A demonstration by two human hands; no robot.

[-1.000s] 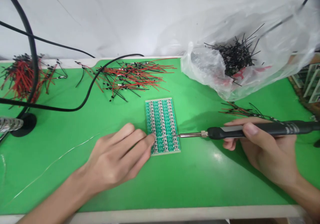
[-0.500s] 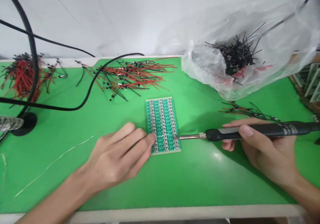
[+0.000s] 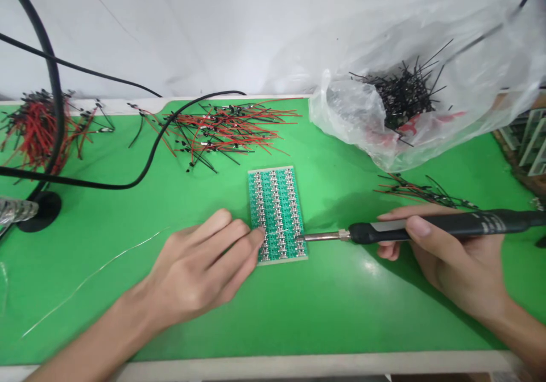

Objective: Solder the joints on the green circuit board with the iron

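A green circuit board [image 3: 276, 211] with three columns of silvery parts lies on the green mat. At its left edge my left hand [image 3: 209, 262] is closed in a pinch on a thin solder wire [image 3: 100, 270]; the wire's short end crosses the board, and its long tail trails to the lower left. My right hand [image 3: 447, 257] grips a black soldering iron [image 3: 384, 231] from the right. The iron's tip rests at the board's right column, close to the wire's end.
Red and black wires lie in a left pile [image 3: 36, 126], a back-centre group [image 3: 230, 126] and a small right group [image 3: 422, 190]. A plastic bag [image 3: 354, 126] holds black wires at the back right. Black cables [image 3: 55, 86] arch across the left.
The iron's tip has shifted slightly left and down on the board's right column. The solder wire's tail has moved slightly. My left hand remains nearly still.
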